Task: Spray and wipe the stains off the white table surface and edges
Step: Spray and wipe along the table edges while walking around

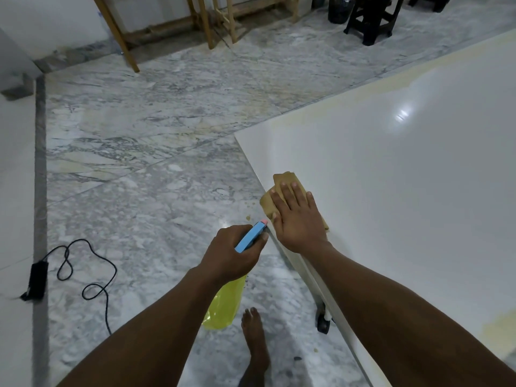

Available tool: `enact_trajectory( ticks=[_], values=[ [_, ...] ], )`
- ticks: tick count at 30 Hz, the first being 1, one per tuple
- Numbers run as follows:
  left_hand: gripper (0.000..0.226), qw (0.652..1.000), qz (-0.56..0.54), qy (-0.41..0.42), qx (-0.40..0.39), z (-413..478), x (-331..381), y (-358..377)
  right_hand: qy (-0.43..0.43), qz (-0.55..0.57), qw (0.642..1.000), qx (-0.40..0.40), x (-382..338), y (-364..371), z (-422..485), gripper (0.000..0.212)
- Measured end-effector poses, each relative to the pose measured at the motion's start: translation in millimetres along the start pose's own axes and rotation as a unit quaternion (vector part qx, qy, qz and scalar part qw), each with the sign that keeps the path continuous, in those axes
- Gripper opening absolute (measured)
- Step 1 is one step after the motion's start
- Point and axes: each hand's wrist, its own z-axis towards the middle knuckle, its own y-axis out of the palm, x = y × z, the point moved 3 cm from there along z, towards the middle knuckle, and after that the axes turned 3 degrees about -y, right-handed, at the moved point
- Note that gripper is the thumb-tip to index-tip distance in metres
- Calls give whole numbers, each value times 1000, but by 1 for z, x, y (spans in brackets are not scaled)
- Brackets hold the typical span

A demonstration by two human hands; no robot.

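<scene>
The right grip [298, 219], fingers straight and flat, presses a cloth [281, 178] onto the tabletop [391, 191] at its edge, while the left grip [236, 256] curls round a bottle [251, 235] just off that edge, over the floor [139, 191].

We see a home interior: grey marble floor [156, 152], wooden furniture legs [122, 37] and a black stool [371, 18] far off.
</scene>
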Motion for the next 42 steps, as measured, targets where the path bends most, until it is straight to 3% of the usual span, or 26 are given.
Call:
enact_trajectory(
  ticks=[18,30,35,38,42],
  values=[
    [44,1000,-5,-11,-2,-167,37,103,14,-11,1000,-3,23,-8,-240,58],
    [39,1000,0,-2,3,-218,64,134,0,-2,1000,-9,32,-7,-323,60],
    [41,1000,10,5,2,-236,69,139,8,35,999,-25,29,-7,-344,71],
    [43,1000,16,5,-3,-243,71,138,5,30,1000,4,28,-3,-372,61],
    [43,1000,17,2,-9,-246,78,136,-21,32,996,82,28,4,-414,67]
  ],
)
